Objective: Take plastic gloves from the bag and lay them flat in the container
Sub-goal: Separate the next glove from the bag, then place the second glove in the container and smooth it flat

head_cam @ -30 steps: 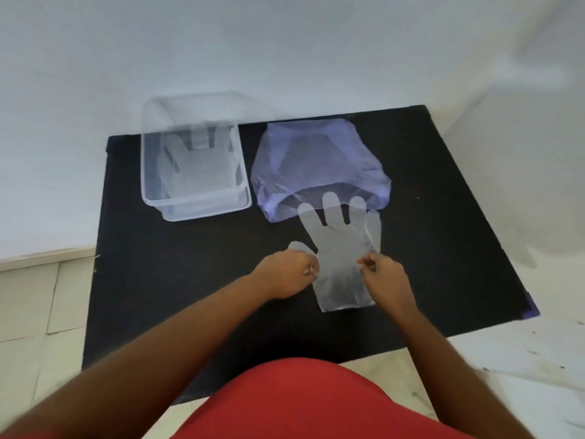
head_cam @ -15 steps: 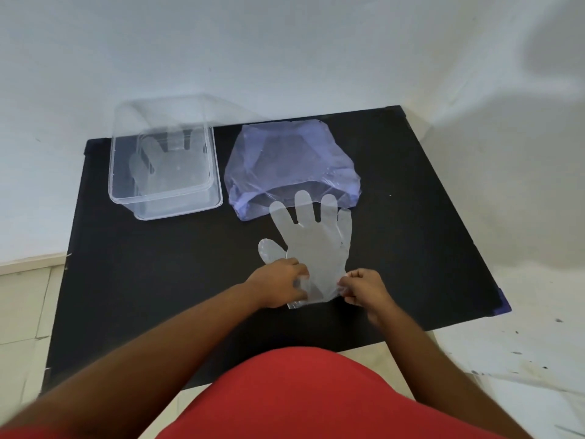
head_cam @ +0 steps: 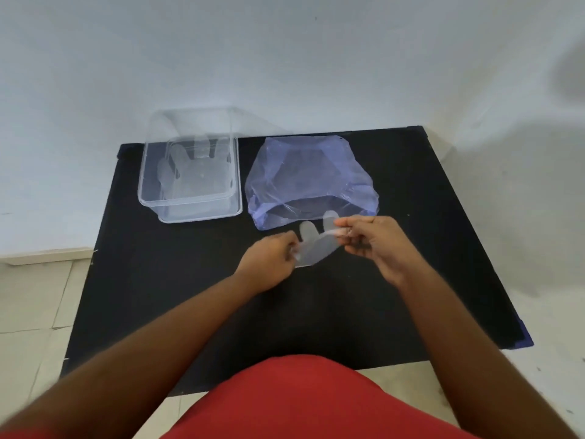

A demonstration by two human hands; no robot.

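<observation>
A clear plastic glove [head_cam: 315, 245] hangs lifted between both hands, just in front of the mouth of the purple bag [head_cam: 308, 179]. My left hand [head_cam: 269, 263] pinches its lower left edge. My right hand [head_cam: 373, 245] pinches its upper right side near the fingers. The glove is partly folded and tilted. To the left stands the clear container [head_cam: 190, 204], with at least one glove [head_cam: 193, 172] lying flat inside.
All of this sits on a black tabletop [head_cam: 158, 280] pushed against a white wall [head_cam: 285, 58]. Tiled floor shows to the left of the table. A red garment [head_cam: 304, 400] fills the bottom of the view, close to the table's near edge.
The glove lay flat on the table with both hands at its cuff; now it is off the surface and held between both hands, the right hand further up at its fingers.
</observation>
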